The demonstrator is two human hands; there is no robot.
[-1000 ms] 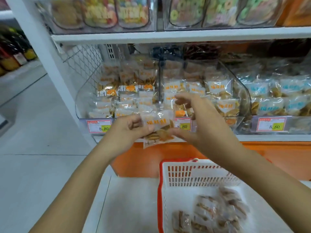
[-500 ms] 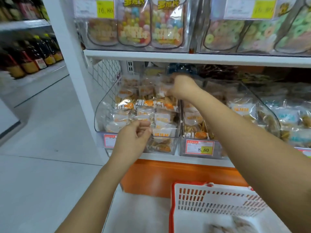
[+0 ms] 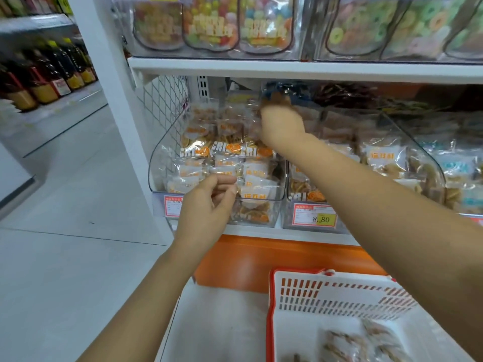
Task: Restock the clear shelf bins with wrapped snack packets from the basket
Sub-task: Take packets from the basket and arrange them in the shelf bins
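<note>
My right hand point(image 3: 281, 126) reaches deep into the left clear bin point(image 3: 160, 163), up under the shelf above. Its fingers curl on a blurred snack packet point(image 3: 273, 100) with brown contents over the back rows. The bin is stacked with clear packets printed in orange. In front of the bin's lower edge hovers my left hand point(image 3: 206, 205), fingers loosely curled and holding nothing. The white basket with a red rim point(image 3: 271, 296) sits at the lower right with several wrapped packets point(image 3: 339, 343) in it.
A second clear bin point(image 3: 428, 163) of similar packets stands to the right, with an 8.80 price tag point(image 3: 313, 216) on its front. Candy bags point(image 3: 209, 24) fill the shelf above. Bottles point(image 3: 44, 77) line a far shelf at left. The basket rests on a white surface point(image 3: 217, 322).
Both hands held one packet in front of the bins. My right hand then carried it up and back into the left bin, and my left hand let go and stayed low.
</note>
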